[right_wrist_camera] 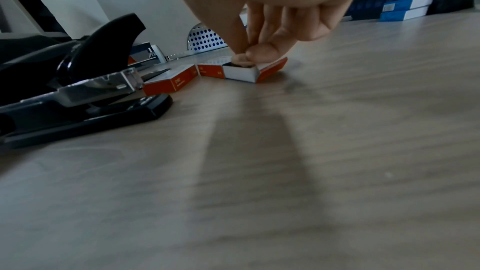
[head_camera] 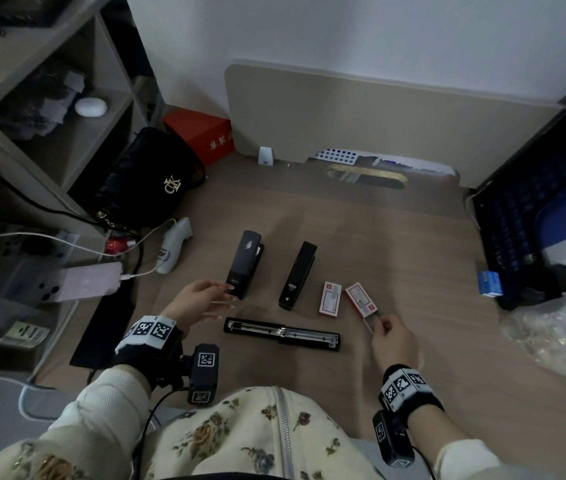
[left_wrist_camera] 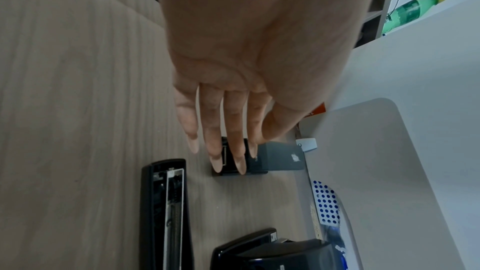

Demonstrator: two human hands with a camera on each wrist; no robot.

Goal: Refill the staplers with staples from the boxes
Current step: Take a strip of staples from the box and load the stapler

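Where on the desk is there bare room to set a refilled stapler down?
Bare wood lies beyond the two upright staplers, toward the divider panel, and right of the staple boxes up to the black crate. It is crowded between the hands, around the opened stapler.

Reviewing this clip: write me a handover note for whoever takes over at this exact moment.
Left hand: open, fingers straight, at the near end of the grey stapler; contact unclear.
Right hand: fingertips pinching in the slid-out tray of the open staple box; contents hard to see.
Opened stapler lies flat nearest the person, magazine exposed. Black stapler and second staple box lie untouched.
Done: one stapler opened, one box opened.
Left: load all three staplers.
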